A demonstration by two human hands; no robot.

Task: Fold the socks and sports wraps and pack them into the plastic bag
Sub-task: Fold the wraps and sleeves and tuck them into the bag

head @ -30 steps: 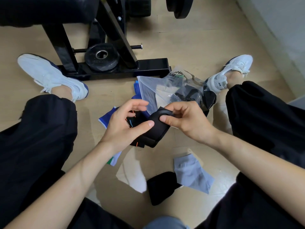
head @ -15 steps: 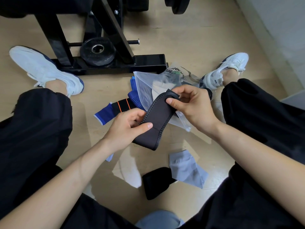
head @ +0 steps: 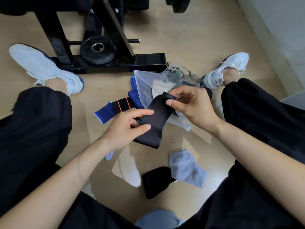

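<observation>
Floor [head: 189, 38], 6 o'clock of hands: white sock [head: 130, 174], dark bundle [head: 156, 180], grey sock [head: 186, 169], all unpacked.
Centre, held off floor: black sports wrap [head: 156, 119], running 7 to 1 o'clock.
Left hand [head: 125, 129] pinches lower part; right hand [head: 193, 106] pinches upper end.
Step, judged: folding this wrap.
Next: bring upper end onto lower, then into plastic bag [head: 148, 86] at 12 o'clock.
Blue wrap [head: 105, 111] at 10 o'clock, loose.

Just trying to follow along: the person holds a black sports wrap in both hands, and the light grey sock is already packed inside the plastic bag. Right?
Not quite. The head view shows the light grey sock lying on the floor, outside the plastic bag. The rest holds: left hand and right hand both hold the black sports wrap.
</observation>
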